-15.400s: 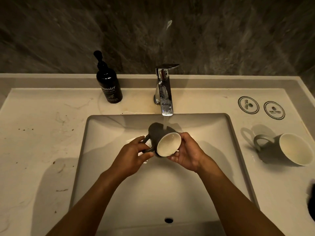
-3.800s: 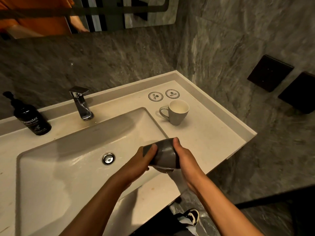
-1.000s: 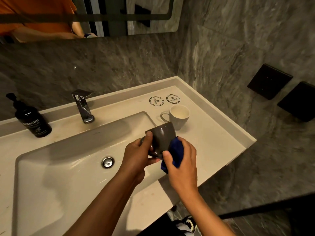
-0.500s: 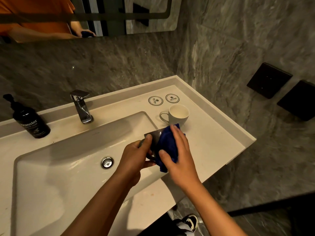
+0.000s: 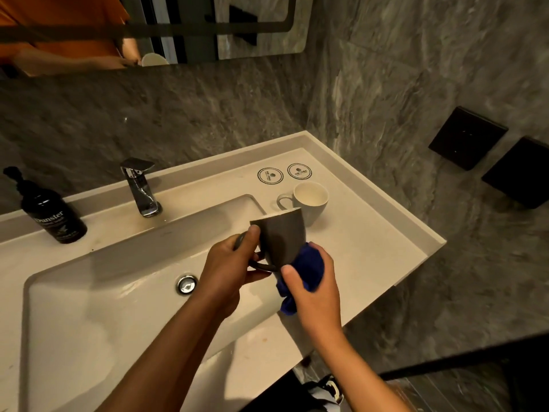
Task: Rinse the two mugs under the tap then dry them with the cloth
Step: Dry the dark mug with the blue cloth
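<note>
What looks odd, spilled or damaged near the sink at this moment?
Nothing stands out. The left hand holds the grey mug, the right hand presses the blue cloth to it; the other mug stands upright.
</note>
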